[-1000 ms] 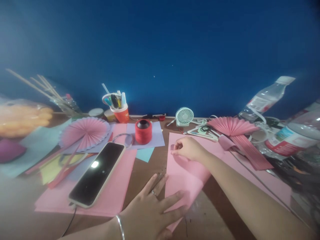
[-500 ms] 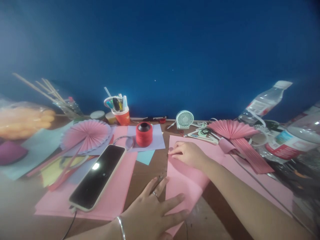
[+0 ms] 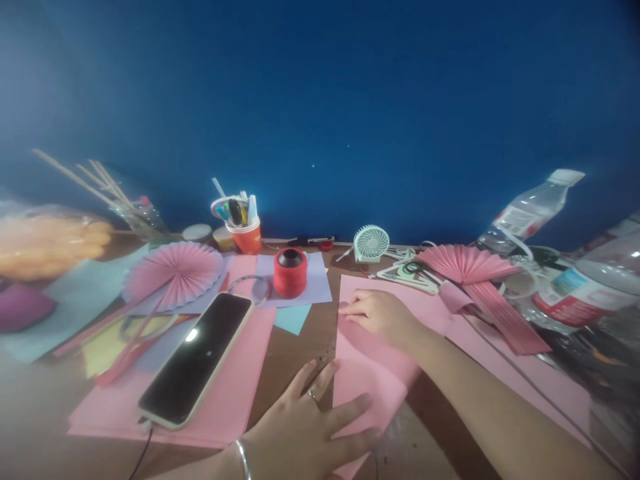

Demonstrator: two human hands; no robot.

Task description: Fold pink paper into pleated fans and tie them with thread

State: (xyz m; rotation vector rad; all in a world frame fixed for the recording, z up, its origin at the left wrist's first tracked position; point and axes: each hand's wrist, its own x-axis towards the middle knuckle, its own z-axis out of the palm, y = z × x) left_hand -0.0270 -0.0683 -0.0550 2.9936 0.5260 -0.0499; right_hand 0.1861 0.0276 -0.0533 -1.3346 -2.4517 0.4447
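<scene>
A sheet of pink paper lies in front of me, its right part bent over to the left in a soft curve. My right hand is at the sheet's upper left edge, fingers bent and close together on the paper there. Nearer to me, my left hand lies flat with spread fingers, across the sheet's lower left edge and the bare table beside it. A ring and a bracelet are on this hand.
Left of my hands, a phone rests on pink sheets, near a round pleated paper fan. Behind stand a red thread spool, a pen cup and a small fan. To the right are another pleated fan and plastic bottles.
My right hand's fingers look slightly flatter on the paper's edge. The left hand stays spread in nearly the same place. The whole view has shifted slightly.
</scene>
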